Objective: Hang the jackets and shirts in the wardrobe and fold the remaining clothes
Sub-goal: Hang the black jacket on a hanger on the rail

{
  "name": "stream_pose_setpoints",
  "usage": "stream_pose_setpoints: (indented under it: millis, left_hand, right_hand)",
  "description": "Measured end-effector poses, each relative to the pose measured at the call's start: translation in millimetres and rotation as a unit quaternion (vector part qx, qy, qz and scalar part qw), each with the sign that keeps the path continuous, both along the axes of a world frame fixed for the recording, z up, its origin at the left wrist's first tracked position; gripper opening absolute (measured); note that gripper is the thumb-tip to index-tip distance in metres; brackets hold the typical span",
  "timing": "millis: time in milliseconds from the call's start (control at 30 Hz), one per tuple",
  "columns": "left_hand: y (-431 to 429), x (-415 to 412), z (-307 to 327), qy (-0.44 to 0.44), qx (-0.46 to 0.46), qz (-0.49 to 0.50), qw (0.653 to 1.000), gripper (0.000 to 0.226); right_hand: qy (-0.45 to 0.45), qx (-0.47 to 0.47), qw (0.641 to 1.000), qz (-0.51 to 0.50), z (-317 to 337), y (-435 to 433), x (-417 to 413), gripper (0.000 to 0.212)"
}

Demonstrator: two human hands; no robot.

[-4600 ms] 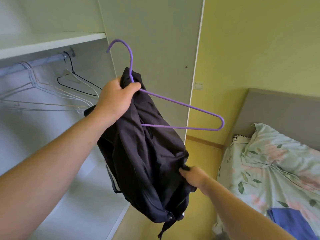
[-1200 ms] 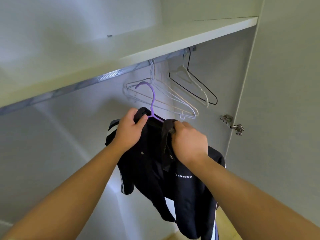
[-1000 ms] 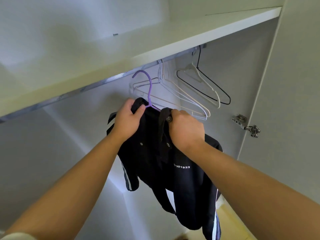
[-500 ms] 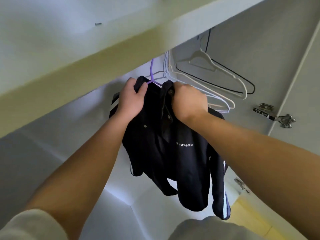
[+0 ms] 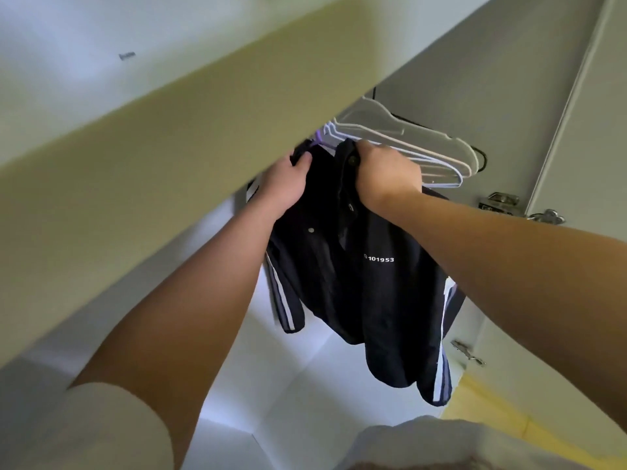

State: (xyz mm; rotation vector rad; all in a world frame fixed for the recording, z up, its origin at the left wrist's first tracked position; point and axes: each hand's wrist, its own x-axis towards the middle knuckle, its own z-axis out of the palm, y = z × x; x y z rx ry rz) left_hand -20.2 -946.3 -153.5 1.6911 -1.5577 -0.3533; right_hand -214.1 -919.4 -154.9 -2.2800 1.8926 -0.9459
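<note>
The shelf (image 5: 203,137) edge blocks the rail and the hook of the purple hanger (image 5: 319,136). Empty hangers (image 5: 407,139) crowd just right of it. The dark jacket (image 5: 356,286), with white-striped sleeves and printed 101953, hangs inside the wardrobe. The left hand (image 5: 288,179) and the right hand (image 5: 386,174) each hold 1 collar side in a closed grip.

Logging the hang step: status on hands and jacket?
Left hand and right hand grip the black jacket at its collar. Purple hanger hook hidden behind shelf; hooked or not, cannot tell. Empty hangers close beside.
</note>
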Motion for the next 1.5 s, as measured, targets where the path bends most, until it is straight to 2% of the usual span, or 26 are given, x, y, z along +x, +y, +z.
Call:
stream_pose_setpoints:
  millis: [167, 267, 333, 500, 633, 800, 900, 1067, 1200, 1300, 1367, 1433, 1500]
  left_hand:
    - [-11, -19, 6, 0.011, 0.039, -0.020, 0.999, 0.062]
    - [4, -19, 4, 0.003, 0.005, 0.000, 1.000, 0.030]
    - [17, -16, 1, 0.015, -0.030, 0.014, 0.999, 0.025]
    - [40, -2, -6, 0.011, -0.082, 0.036, 0.996, 0.028]
    - [54, 1, -17, -0.075, -0.092, 0.031, 0.992, 0.026]
    - [67, 2, -33, -0.068, -0.154, 0.079, 0.983, 0.037]
    - [72, 0, -44, -0.051, -0.138, 0.095, 0.985, 0.041]
    - [80, 0, -65, -0.026, -0.072, 0.045, 0.996, 0.062]
    - [84, 4, -74, -0.005, -0.068, 0.040, 0.997, 0.058]
    - [87, 5, -81, 0.009, -0.059, 0.049, 0.997, 0.057]
    - [89, 3, -86, 0.022, -0.029, 0.051, 0.998, 0.060]
    - [92, 1, -93, 0.035, 0.000, 0.043, 0.998, 0.059]
    - [94, 0, -104, 0.019, 0.018, 0.043, 0.999, 0.048]
  right_hand:
    - [0.023, -0.005, 1.000, -0.016, 2, -8, -14, 0.029]
    - [0.038, -0.019, 0.999, 0.001, 1, -3, -18, 0.026]
    - [0.044, -0.034, 0.998, 0.028, 1, 2, -16, 0.024]
    - [0.035, -0.057, 0.995, 0.070, 0, 6, -10, 0.018]
    - [0.043, -0.045, 0.995, 0.079, -7, 5, -11, 0.017]
    - [0.008, -0.012, 0.994, 0.105, -14, 7, -17, 0.030]
    - [-0.024, -0.027, 0.994, 0.106, -21, 16, -19, 0.031]
    - [0.057, -0.139, 0.988, 0.040, -41, 36, -16, 0.035]
    - [0.059, -0.156, 0.986, 0.004, -65, 44, -12, 0.041]
    - [0.064, -0.121, 0.991, 0.008, -84, 52, -11, 0.041]
    - [0.056, -0.066, 0.995, 0.053, -96, 58, -12, 0.036]
    - [0.044, 0.030, 0.993, 0.110, -106, 62, -14, 0.044]
    - [0.039, 0.141, 0.978, 0.146, -113, 65, -17, 0.060]
